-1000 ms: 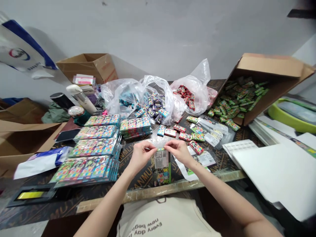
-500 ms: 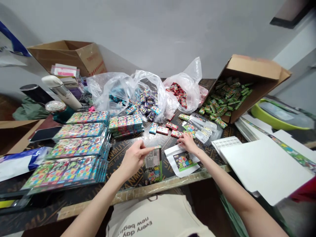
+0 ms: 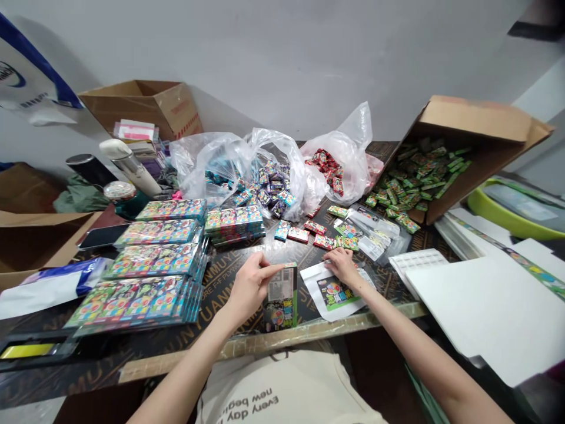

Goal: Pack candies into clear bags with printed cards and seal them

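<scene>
Curled around the left edge of a dark, green-edged printed box (image 3: 281,299), my left hand (image 3: 252,281) has its index finger stretched along the top. The box stands upright near the table's front edge. My right hand (image 3: 343,268) is closed, with its bent fingers at the upper edge of a white-bordered printed sheet (image 3: 338,292); its fingertips are partly hidden. Just beyond that hand lie small green packs (image 3: 347,242) and red packs (image 3: 324,242). A blue pack (image 3: 282,230) and a red-and-white pack (image 3: 298,235) sit further left.
Stacks of wrapped colourful packs (image 3: 128,299) fill the left side. Behind are plastic bags of blue, purple and red packs (image 3: 329,168). A tipped carton (image 3: 479,118) of green packs stands back right, with clear wrappers (image 3: 375,238) before it. White boards (image 3: 489,300) lie at right.
The view has swung slightly left, so everything sits further right. My right hand has drawn back a little from the small packs, over the sheet. My left hand stays on the box.
</scene>
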Demonstrator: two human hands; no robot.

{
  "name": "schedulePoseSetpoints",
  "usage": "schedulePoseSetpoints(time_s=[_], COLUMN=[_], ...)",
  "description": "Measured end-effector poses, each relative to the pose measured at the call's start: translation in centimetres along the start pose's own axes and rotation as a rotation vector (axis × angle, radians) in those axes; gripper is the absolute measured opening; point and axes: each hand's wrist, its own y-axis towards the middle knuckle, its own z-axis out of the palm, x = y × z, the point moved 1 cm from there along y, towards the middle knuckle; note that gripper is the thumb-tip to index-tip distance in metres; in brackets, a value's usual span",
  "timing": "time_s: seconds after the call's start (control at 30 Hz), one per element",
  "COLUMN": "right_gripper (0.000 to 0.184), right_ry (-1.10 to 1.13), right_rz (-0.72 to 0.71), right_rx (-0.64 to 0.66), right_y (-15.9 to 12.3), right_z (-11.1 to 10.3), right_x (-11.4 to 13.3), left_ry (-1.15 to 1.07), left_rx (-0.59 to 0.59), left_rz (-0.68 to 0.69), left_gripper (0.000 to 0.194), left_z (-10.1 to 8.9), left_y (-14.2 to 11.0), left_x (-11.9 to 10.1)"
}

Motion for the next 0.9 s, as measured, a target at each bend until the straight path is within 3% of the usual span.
schedulePoseSetpoints(time_s=[0.2,0.43,0.7,0.9], right_gripper=[0.003,0.011,0.017,0.013], right_ry=[0.008,0.017,-0.112,-0.055], right_rz=[-0.005,-0.088,-0.176,-0.03], right_rx=[0.017,-0.057,-0.175,-0.159], right_y=[0.9,1.3,-0.6,-0.1], right_z=[-0.1,0.3,0.8,0.9], right_x=[-0.9,-1.6,0.1,0.1], left_ry=[-0.015,-0.016,0.003,-0.009], left_rx=[-0.004,-0.039,-0.044,-0.042], left_rz=[-0.009,-0.004,-0.014,-0.005], left_gripper=[0.033,0.034,0.033,0.032], left_z=[0.0,0.0,-0.1,-0.1], left_y=[-0.1,-0.1,-0.3,-0.2], left_x=[0.0,0.0,0.0,0.1])
